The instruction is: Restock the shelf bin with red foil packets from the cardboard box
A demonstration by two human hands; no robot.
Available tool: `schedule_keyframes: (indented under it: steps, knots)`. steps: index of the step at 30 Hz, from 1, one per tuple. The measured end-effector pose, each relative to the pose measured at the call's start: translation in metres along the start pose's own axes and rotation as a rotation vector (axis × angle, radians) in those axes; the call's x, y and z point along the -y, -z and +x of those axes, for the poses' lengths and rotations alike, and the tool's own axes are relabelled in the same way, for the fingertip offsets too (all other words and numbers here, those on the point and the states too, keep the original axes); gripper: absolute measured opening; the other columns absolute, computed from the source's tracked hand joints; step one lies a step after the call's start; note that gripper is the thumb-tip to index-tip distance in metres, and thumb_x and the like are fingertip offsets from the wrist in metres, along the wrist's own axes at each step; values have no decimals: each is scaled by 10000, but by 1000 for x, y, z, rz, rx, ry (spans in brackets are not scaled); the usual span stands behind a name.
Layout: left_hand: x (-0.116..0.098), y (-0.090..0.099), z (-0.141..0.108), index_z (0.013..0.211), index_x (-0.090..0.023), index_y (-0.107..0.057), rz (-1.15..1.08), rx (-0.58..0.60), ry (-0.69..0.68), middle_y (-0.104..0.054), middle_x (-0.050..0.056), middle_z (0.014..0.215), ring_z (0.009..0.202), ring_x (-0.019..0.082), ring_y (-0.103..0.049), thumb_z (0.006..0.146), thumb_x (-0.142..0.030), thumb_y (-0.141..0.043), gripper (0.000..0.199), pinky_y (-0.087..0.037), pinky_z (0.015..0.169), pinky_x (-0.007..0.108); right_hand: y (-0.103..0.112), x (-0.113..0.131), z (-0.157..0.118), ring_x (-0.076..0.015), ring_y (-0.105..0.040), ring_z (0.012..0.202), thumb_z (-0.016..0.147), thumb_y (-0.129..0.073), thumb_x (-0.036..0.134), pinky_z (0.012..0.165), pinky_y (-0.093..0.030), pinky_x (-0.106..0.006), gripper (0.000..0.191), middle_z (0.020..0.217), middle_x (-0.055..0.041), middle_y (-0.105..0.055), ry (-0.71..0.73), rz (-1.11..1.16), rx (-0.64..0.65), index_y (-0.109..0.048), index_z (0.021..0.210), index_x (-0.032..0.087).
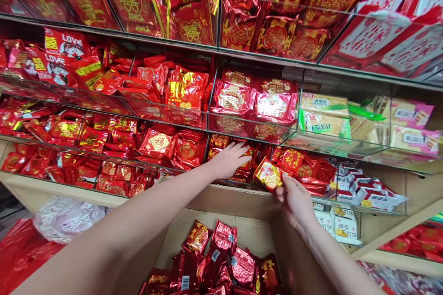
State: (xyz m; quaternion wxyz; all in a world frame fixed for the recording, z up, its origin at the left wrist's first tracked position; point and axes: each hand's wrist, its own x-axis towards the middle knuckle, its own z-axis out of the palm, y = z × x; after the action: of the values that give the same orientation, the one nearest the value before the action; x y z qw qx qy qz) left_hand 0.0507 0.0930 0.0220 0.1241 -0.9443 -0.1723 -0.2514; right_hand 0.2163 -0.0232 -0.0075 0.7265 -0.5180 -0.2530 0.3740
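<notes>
My left hand (229,161) reaches into a lower shelf compartment, its fingers spread over small red and gold packets. To its right, my right hand (296,196) pinches the edge of a gold and red foil packet (268,174), held in front of the neighbouring compartment. Below both hands stands an open cardboard box (221,196), with shiny red packets (220,244) piled loosely inside; some show white barcode labels.
Clear-fronted shelves (180,122) span the view, filled with red packets. Pale green biscuit packs (325,115) lie right, with white packs (375,193) lower down. Clear plastic wrapping (69,219) and red plastic (27,251) lie at lower left.
</notes>
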Motion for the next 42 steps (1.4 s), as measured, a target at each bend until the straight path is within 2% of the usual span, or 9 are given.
schedule_keyframes:
  steps: [2,4,7,13,18,25,33,38,42]
  knots:
    - [-21,11,-7,1183,-159,-415,-229,-110,156,-462,111,1203,1138,214,-380,820,-236,-415,371,-300,957,389,-3,0,-4,-43,-313,331,666,-601,416,315,-224,-135,280,394,77,-415,76,-86,1,-463,671,172]
    - [-48,22,-14,1181,-150,-384,-525,-183,427,-529,101,1073,970,188,-494,827,-392,-399,429,-396,846,346,-10,1,-12,-63,-377,400,695,-564,448,373,-292,-162,289,467,54,-448,225,-277,76,-503,687,166]
    - [-81,28,-27,971,-171,-479,-835,-216,726,-568,60,901,841,173,-527,823,-478,-353,363,-421,749,312,-23,1,-28,-118,-476,554,763,-471,474,514,-369,-221,314,608,0,-537,494,-675,194,-531,696,172]
    - [-87,14,-50,800,-179,-482,-1098,-509,1237,-556,26,750,704,152,-510,769,-576,-378,412,-395,659,263,-39,-3,-50,-137,-494,537,847,-331,434,537,-345,-239,309,613,-7,-545,694,-925,219,-496,741,195]
    - [-98,9,-58,767,-187,-491,-1214,-628,1221,-528,6,661,619,139,-487,760,-585,-390,411,-376,585,245,-45,-9,-55,-152,-475,561,854,-310,441,545,-326,-244,301,633,-10,-530,614,-893,257,-462,730,212]
    - [-101,4,-65,670,-189,-390,-1173,-636,1176,-403,-47,595,544,87,-382,798,-540,-369,374,-323,519,202,-39,-33,-60,-147,-431,531,811,-352,519,487,-332,-233,353,576,3,-493,317,-640,222,-432,650,215]
    - [-93,4,-75,694,-179,-422,-1207,-636,1124,-428,-36,637,570,86,-404,801,-516,-385,356,-366,567,205,-38,-34,-61,-176,-490,534,849,-273,434,519,-326,-258,284,594,-19,-532,506,-976,278,-437,740,229]
    - [-88,7,-74,783,-168,-499,-1371,-641,1133,-531,5,729,688,116,-491,783,-528,-411,371,-408,657,226,-41,-28,-63,-160,-501,559,845,-309,414,547,-352,-250,261,648,-23,-554,535,-852,308,-463,754,224]
    - [-87,4,-69,822,-171,-497,-1407,-650,1128,-560,29,777,734,137,-520,795,-517,-394,362,-421,662,246,-39,-23,-63,-143,-447,572,836,-347,428,559,-354,-239,273,615,2,-507,450,-699,318,-456,702,216]
